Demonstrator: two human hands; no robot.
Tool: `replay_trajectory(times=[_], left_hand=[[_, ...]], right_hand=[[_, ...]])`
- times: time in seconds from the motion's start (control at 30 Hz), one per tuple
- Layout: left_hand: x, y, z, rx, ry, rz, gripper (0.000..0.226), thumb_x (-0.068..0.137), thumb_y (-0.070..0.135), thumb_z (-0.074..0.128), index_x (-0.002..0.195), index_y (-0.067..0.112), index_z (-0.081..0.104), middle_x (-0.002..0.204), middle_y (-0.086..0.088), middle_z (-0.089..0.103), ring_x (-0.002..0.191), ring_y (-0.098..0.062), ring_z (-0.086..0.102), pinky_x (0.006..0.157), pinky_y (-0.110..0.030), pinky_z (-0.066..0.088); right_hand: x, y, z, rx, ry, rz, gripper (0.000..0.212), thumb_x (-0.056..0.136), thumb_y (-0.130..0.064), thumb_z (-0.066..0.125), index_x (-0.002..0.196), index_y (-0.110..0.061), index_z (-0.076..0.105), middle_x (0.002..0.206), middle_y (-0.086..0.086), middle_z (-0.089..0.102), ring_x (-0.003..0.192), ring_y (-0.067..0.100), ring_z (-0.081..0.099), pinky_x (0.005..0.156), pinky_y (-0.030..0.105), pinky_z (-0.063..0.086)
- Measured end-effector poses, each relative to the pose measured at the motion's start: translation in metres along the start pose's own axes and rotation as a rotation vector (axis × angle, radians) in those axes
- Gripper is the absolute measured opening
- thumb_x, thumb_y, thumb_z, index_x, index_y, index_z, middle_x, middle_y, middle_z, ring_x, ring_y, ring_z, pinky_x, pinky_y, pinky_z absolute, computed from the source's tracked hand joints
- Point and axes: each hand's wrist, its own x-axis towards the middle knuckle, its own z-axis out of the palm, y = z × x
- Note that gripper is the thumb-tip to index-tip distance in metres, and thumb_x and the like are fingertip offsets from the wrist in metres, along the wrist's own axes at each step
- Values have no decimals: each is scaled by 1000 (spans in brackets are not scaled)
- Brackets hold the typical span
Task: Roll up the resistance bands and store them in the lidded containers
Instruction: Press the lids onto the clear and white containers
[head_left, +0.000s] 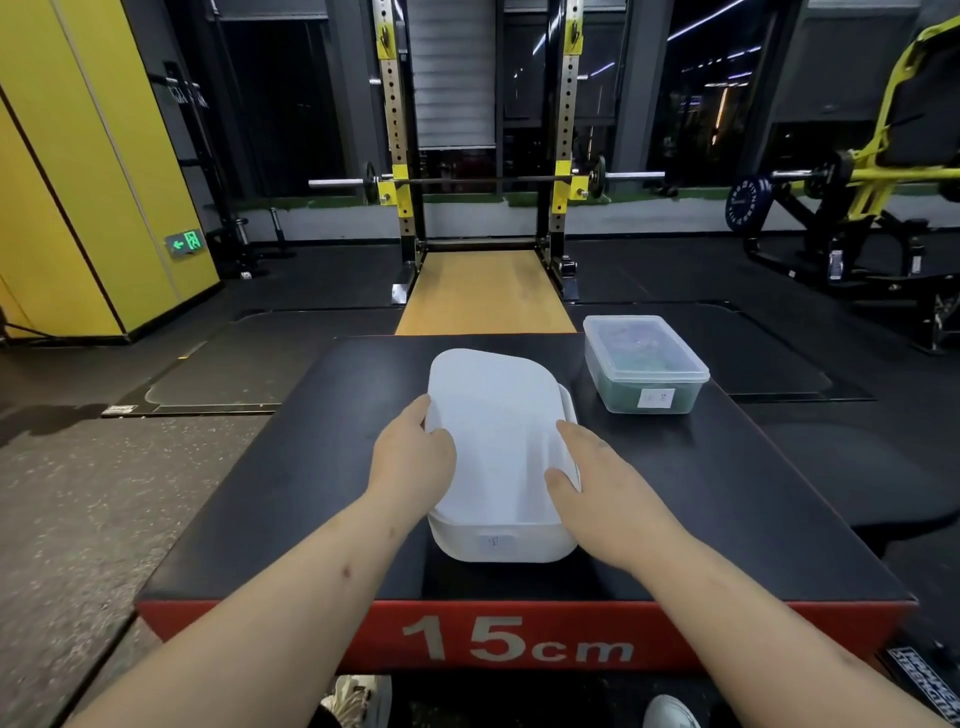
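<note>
The white lid (493, 431) is held askew over the white container (504, 543) at the middle of the black surface (727, 493). The left hand (415, 457) is curled round the lid's 9 o'clock edge, and the right hand (597, 483) is clasped on its 3 o'clock edge, thumb on top. Because the container's rim is exposed at 3 o'clock, the lid could be pressed down crooked and left unsealed, or the container shoved toward 6 o'clock. The clear container (644, 364), lidded with green contents, stands apart at 2 o'clock.
</note>
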Motion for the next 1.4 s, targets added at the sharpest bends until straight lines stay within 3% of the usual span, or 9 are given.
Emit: replay_trajectory(times=[0.1, 0.23, 0.4, 0.7, 0.9, 1.03, 1.17, 1.27, 1.4], left_hand=[[5, -1, 0, -46, 23, -65, 32, 81, -2, 30, 64, 23, 38, 60, 10, 38, 60, -17, 32, 51, -25, 23], [22, -15, 1, -100, 55, -166, 25, 82, -3, 33, 67, 17, 31, 66, 4, 29, 70, -22, 25, 57, -31, 16], [19, -19, 2, -46, -10, -137, 17, 81, -1, 33, 73, 14, 31, 67, 3, 24, 69, -20, 20, 58, -33, 13], [13, -23, 0, 67, -88, -23, 8, 83, 10, 32, 84, 5, 40, 74, 0, 38, 70, -20, 31, 61, -33, 24], [8, -23, 2, 237, -121, 40, 19, 90, 16, 36, 94, 17, 54, 85, -7, 63, 72, -22, 50, 61, -33, 40], [7, -23, 5, 370, -92, 99, 13, 94, 20, 38, 94, 17, 50, 88, -1, 60, 81, -23, 57, 59, -34, 42], [9, -27, 10, 488, -115, 188, 15, 98, 24, 37, 101, 15, 49, 101, 3, 52, 103, -23, 44, 77, -35, 40], [13, -29, 12, 588, -149, 232, 22, 100, 30, 34, 111, 19, 49, 112, 6, 47, 113, -21, 37, 92, -39, 43], [15, -25, 12, 732, -168, 259, 25, 100, 36, 31, 103, 19, 49, 106, 4, 46, 109, -21, 42, 95, -39, 42]], right_hand=[[2, -1, -2, 15, 20, 7, 61, 107, -37, 40, 164, -27, 19, 171, -11, 15, 157, 11, 17, 124, 29, 18], [5, 1, -5, 32, 43, -29, 59, 104, -37, 39, 161, -31, 26, 168, -12, 25, 153, 14, 28, 122, 36, 30], [2, 0, -7, 15, 17, -1, 60, 108, -37, 39, 164, -29, 19, 172, -13, 13, 157, 8, 13, 123, 28, 16], [-13, 1, 3, 29, 44, 29, 59, 109, -41, 36, 164, -27, 21, 172, -13, 10, 156, 8, 16, 122, 27, 19], [-22, -2, 5, -16, 51, 34, 55, 110, -36, 36, 161, -20, 25, 170, -11, 9, 150, 11, 30, 113, 25, 30], [-21, -3, 10, -50, 4, 24, 50, 112, -32, 29, 159, -17, 24, 169, -5, 5, 151, 18, 26, 116, 33, 32], [-20, 0, 14, -14, 29, 50, 55, 110, -40, 26, 162, -25, 16, 167, -14, 2, 133, 23, 49, 108, 39, 45], [-21, 2, 15, -31, 22, 41, 55, 109, -42, 24, 161, -27, 16, 166, -16, 3, 134, 26, 47, 110, 42, 44], [-17, -3, 8, -121, 4, 68, 53, 107, -35, 30, 158, -22, 24, 165, -5, 14, 137, 25, 37, 118, 40, 31]])
